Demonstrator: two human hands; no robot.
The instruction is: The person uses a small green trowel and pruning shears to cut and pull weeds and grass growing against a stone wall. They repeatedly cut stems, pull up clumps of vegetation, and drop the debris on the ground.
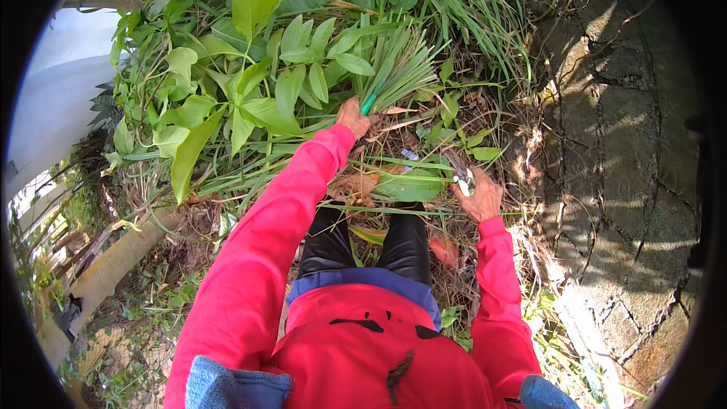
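Observation:
My left hand (pixel 354 117) is closed at the base of a clump of long green grass blades (pixel 400 68). A green strip or handle-like piece (pixel 369 103) shows beside its fingers, partly hidden by the blades. Lower and to the right, my right hand (pixel 480 195) grips a small hand tool with white handles (pixel 463 183), probably pruning shears; its metal part points up and away into the grass and is hard to make out. A broad green leaf (pixel 412 184) lies between the hands, with a brown dry leaf (pixel 359 187) to its left.
Broad-leaved plants (pixel 244 88) grow thickly at upper left, beside a pale curved surface (pixel 62 79). A cracked stone or concrete wall (pixel 619 182) runs along the right. A pale trunk or log (pixel 113 264) slants at lower left. Long grass (pixel 466 5) fills the upper middle.

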